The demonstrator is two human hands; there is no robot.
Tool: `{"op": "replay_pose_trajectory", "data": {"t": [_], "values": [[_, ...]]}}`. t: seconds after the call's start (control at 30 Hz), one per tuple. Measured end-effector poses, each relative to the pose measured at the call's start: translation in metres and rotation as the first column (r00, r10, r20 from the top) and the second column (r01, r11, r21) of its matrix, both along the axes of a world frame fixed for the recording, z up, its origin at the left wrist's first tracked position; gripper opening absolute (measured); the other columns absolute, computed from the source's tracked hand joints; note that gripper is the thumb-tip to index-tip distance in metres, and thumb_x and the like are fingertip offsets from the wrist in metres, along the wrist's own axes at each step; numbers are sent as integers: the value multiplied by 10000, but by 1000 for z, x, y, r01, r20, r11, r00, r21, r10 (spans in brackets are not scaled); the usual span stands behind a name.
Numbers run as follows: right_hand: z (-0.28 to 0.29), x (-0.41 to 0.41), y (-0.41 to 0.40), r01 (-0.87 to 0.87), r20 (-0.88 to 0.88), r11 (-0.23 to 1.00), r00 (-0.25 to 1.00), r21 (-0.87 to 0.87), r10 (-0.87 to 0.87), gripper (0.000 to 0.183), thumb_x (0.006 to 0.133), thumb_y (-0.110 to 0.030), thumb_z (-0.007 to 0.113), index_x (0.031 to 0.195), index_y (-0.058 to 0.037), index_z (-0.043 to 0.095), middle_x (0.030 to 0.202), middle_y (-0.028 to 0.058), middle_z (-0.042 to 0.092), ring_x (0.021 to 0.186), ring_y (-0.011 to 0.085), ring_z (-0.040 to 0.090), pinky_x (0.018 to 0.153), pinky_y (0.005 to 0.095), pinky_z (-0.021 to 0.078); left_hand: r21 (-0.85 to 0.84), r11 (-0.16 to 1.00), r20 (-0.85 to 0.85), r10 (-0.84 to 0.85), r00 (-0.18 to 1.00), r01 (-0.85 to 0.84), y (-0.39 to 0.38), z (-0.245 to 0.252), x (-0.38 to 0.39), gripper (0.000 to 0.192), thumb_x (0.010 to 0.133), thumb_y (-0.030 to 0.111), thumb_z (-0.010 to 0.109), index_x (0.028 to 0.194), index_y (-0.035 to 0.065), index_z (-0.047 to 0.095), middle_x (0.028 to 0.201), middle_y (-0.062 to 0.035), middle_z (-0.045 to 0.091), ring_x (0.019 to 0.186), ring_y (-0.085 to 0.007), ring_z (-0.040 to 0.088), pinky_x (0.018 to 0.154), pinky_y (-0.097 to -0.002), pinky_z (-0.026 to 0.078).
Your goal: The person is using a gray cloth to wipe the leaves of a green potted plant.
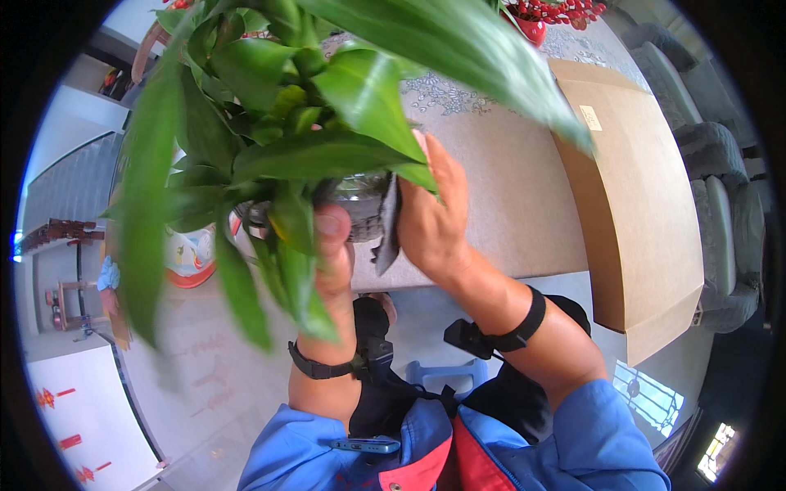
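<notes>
A leafy green plant [325, 156] with long broad leaves fills the upper left of the head view, standing in a clear glass vase [365, 215]. My left hand [333, 258] grips the vase from the left, its thumb showing and its other fingers hidden behind leaves. Against the vase's right side, my right hand [433, 215] presses a dark grey cloth [387, 236]. Both hands are over the near edge of the table [509, 233]. Leaves cover most of the vase, and some are blurred.
A cardboard box [626, 196] lies along the table's right side. At the back is a red pot [531, 30] with red berries. Left of my hands sits a patterned dish with an orange-red rim [193, 276]. A blue plastic stool [448, 371] is below; a grey sofa [718, 233] stands right.
</notes>
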State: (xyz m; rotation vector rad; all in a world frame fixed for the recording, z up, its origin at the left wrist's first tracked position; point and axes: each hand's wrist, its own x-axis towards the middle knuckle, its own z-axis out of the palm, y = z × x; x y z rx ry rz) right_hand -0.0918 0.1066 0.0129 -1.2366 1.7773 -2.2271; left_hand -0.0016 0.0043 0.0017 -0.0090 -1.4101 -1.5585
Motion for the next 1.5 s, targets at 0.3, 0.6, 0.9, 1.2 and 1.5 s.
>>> {"op": "replay_pose_trajectory", "data": {"t": [0.3, 0.6, 0.9, 1.2, 1.5], "values": [[4, 10, -17, 63, -48, 978, 996, -201, -74, 273, 989, -104, 604, 1221, 36, 630, 1176, 235, 662, 1029, 440, 635, 931, 447, 504, -186, 961, 199, 241, 950, -205, -6, -5, 6, 840, 851, 546, 788, 1381, -35, 495, 1316, -137, 598, 1173, -263, 615, 1015, -412, 512], [-20, 11, -16, 33, 46, 994, 999, -108, -28, 334, 1050, -168, 535, 1293, 48, 607, 1227, 262, 653, 1083, 421, 637, 964, 431, 496, 4, 968, 121, 250, 961, -252, 3, -6, -1, 867, 808, 575, 819, 1363, -22, 523, 1277, -108, 618, 1121, -234, 640, 986, -390, 528], [-1, 3, -15, 84, -230, 992, 967, -98, -105, 321, 1058, -186, 529, 1275, 40, 597, 1129, 222, 656, 992, 430, 610, 880, 454, 491, -77, 965, 191, 261, 946, -251, 4, 3, 0, 618, 881, 399, 756, 1287, -22, 558, 1234, -115, 631, 1081, -231, 632, 962, -370, 516], [-5, 5, -26, 160, -271, 981, 945, -110, -184, 432, 1045, -252, 547, 1369, 35, 539, 1249, 259, 617, 1113, 461, 582, 1003, 492, 457, 5, 974, 65, 225, 972, -226, -9, 3, -17, 462, 877, 301, 739, 1184, -19, 610, 992, -17, 648, 836, -169, 596, 790, -328, 497], [4, -7, -19, -48, 80, 999, 996, 17, 47, 287, 1075, -197, 498, 1146, 43, 638, 939, 193, 691, 821, 350, 646, 792, 374, 517, -506, 820, 189, 407, 894, -266, -31, -26, 3, 435, 863, 264, 773, 1158, -1, 593, 746, -19, 604, 702, -103, 541, 629, -245, 426]]}}
